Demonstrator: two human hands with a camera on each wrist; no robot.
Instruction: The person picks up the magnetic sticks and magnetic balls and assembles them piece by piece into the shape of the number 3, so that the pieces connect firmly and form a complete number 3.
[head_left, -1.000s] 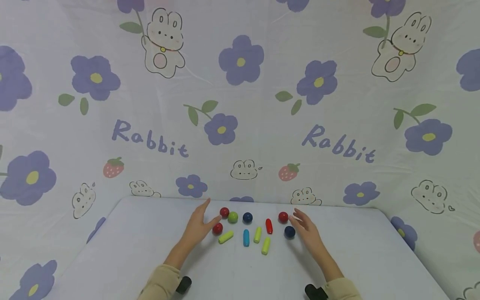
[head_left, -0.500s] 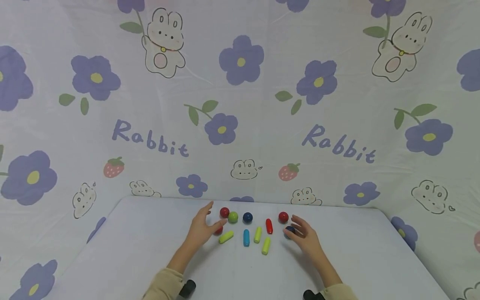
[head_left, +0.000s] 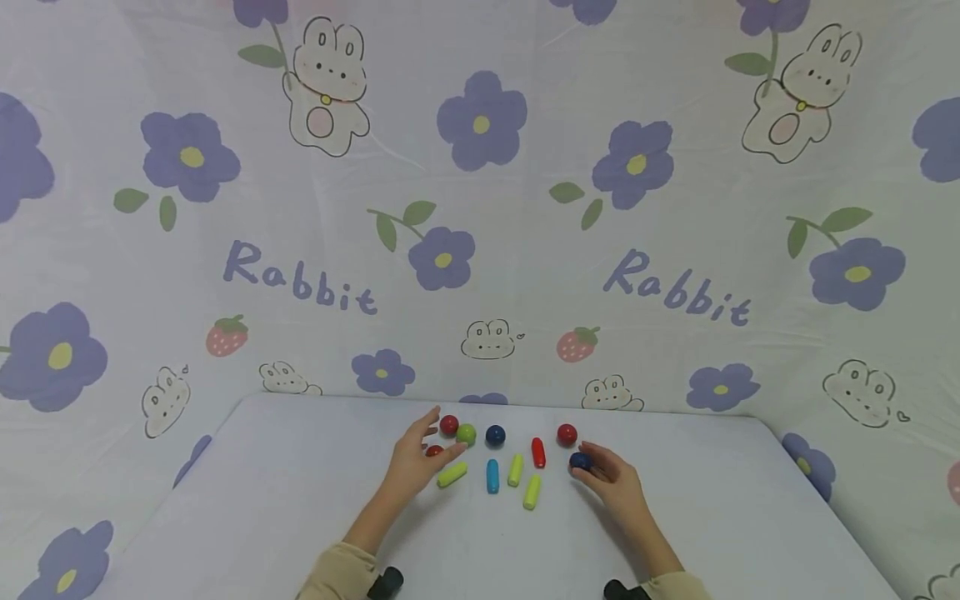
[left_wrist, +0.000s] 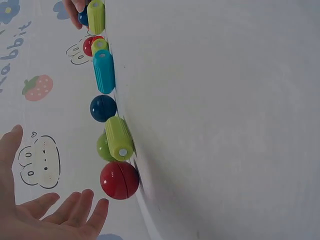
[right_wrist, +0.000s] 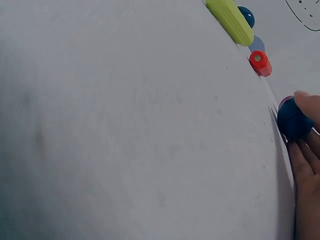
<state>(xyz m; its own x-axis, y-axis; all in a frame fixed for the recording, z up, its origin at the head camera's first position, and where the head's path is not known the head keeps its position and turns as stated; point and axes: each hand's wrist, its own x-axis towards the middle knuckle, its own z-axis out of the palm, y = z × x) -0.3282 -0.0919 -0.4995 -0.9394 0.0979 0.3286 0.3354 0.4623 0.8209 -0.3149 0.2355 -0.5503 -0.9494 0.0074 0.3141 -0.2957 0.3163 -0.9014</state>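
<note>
between thumb and curled fingers of right hand (head_left: pixel 618 485): dark blue ball (head_left: pixel 580 461), pinched, with thumb at upper edge and fingers beneath in right wrist view; at a height over counter (head_left: pixel 480 554) hard to judge from this angle. beside spread fingers of left hand (head_left: pixel 412 462): near red ball (head_left: pixel 434 451), partly hidden in head view, apart from fingertips in left wrist view. just beside left thumb, on near side: yellow-green stick (head_left: pixel 452 474). beyond same thumb: green ball (head_left: pixel 466 434). between hands: blue stick (head_left: pixel 492 476) and red stick (head_left: pixel 538 452).
</note>
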